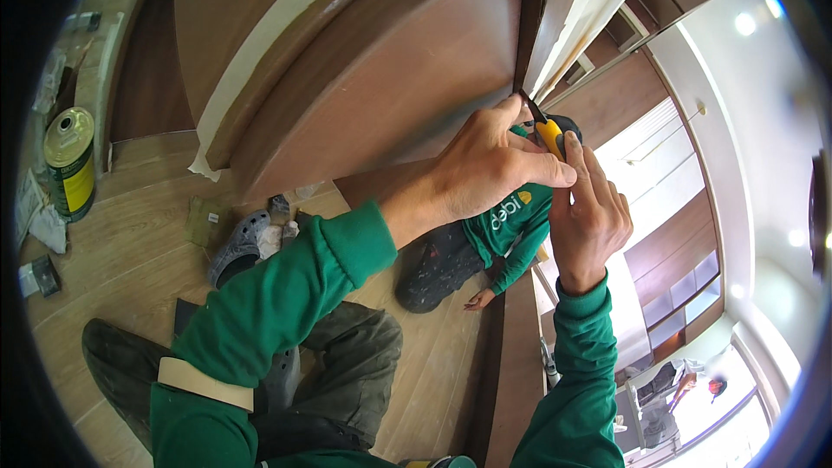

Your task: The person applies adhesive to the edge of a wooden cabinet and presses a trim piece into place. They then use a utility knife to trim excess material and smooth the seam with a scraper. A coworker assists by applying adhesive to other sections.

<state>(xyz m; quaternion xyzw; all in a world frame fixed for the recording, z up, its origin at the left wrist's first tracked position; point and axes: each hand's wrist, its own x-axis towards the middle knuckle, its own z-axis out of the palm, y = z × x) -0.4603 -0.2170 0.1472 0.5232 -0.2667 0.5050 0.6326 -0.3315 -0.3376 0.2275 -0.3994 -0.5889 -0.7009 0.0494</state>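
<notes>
A utility knife (550,135) with a yellow handle and dark front end points up and left at the narrow edge of a brown wood panel (407,78). My right hand (594,217) is closed on the rear of its handle. Beside the blade end, my left hand (490,156) has its fingers bent near the panel's edge, and its thumb reaches across below the handle toward my right fingers. Whatever the left fingertips grip is hidden. A dark strip (526,26) runs along the panel's edge above the blade.
Beyond my hands a person in a green top (524,225) kneels on the wood floor. At the left stand a metal can (69,165) and a roll of tape (39,277). A grey clog (240,243) lies near my left sleeve. Another person (685,390) is far right.
</notes>
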